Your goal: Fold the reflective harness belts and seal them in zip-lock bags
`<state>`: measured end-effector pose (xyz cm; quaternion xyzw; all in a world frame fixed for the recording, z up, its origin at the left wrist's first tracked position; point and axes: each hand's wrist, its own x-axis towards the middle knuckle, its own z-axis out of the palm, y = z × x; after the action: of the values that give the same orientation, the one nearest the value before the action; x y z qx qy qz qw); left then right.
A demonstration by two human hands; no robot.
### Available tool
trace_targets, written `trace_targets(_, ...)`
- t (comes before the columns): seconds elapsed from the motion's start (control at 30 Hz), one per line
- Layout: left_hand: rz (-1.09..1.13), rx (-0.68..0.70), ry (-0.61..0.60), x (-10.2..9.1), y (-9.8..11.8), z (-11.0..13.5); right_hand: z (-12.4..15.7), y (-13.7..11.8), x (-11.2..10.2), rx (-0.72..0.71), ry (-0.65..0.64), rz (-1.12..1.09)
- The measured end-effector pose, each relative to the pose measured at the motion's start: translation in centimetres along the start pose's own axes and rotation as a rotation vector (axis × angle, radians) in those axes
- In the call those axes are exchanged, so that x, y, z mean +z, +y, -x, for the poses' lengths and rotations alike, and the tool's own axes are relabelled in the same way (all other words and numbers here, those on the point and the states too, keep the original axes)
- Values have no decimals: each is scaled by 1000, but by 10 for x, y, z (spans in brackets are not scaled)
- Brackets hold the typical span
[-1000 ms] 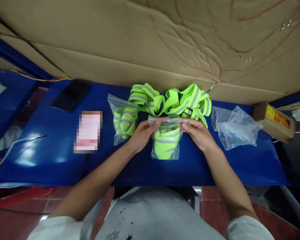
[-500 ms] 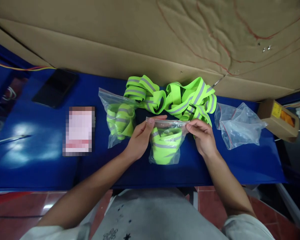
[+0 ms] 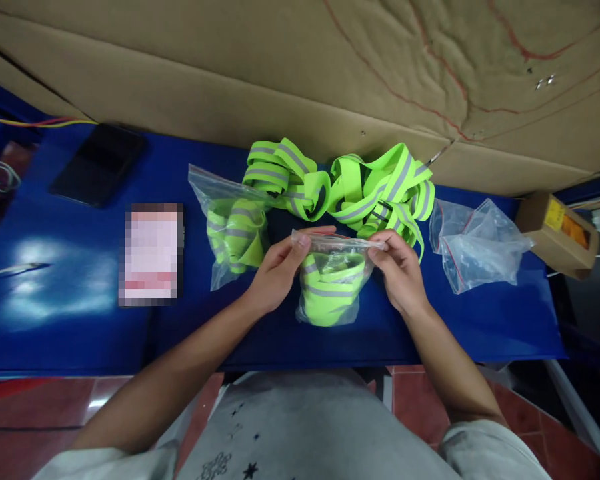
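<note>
A clear zip bag (image 3: 333, 261) with a rolled lime-yellow reflective strap (image 3: 327, 300) inside hangs from both my hands. My left hand (image 3: 279, 270) pinches the left end of its zip edge between thumb and fingers. At the right end of that edge, my right hand (image 3: 399, 267) pinches the plastic in the same way. Another filled zip bag (image 3: 235, 233) lies just left of my left hand. Behind my hands sit loose reflective straps, one bundle (image 3: 290, 177) at the left and a larger tangle with black buckle parts (image 3: 385, 190) at the right.
Clear plastic bags (image 3: 480, 247) lie to the right on the blue table (image 3: 490, 327), beside a small cardboard box (image 3: 555, 233). To the left are a black phone (image 3: 97, 163) and a device with a blurred screen (image 3: 151, 257). A cardboard wall (image 3: 205, 80) rises behind.
My right hand has shifted slightly along the bag's zip edge, with its fingers and thumb now closer over the corner. The whole view has shifted a little.
</note>
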<state>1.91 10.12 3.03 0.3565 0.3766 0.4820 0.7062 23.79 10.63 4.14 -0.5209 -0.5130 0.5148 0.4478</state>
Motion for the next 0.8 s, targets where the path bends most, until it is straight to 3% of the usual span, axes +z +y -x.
trace_targets(0.23,-27,19,-88,-3,-3,1,2,-4,0,-61,11,133)
trace_targets(0.4,-130,-17,-40,-4,-7,1,4,-6,1,-58,-84,165)
trace_targets(0.6,-189,-13,-57,-1,-4,1,5,-8,1,-68,-101,197)
trace_targets(0.8,-243,-15,-124,1,-3,0,3,-6,-4,-44,-220,199)
